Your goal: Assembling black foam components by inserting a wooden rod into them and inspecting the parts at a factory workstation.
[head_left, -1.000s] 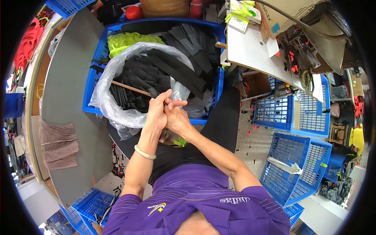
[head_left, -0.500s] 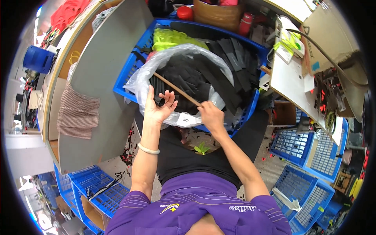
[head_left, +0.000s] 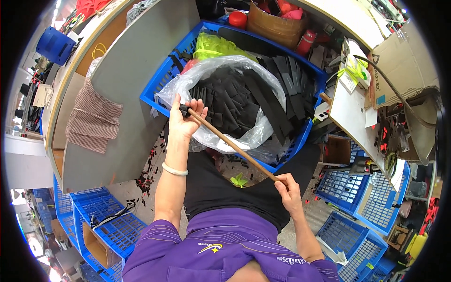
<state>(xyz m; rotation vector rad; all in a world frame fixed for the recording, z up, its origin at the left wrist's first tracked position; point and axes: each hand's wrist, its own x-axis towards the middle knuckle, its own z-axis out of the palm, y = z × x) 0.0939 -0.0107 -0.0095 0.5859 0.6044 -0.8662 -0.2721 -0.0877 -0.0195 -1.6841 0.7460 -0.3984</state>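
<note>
The left hand pinches a small black piece against the upper end of a wooden stick; the right hand grips its lower end at five o'clock, fingers curled, below the blue crate.

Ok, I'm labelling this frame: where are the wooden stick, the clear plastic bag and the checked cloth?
wooden stick [head_left: 235, 146], head view, mid-shaft between the hands.
clear plastic bag [head_left: 225, 63], head view, upper rim.
checked cloth [head_left: 91, 117], head view, its middle.

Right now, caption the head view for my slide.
Left hand and right hand hold a thin brown wooden stick beside a blue plastic crate.
</note>
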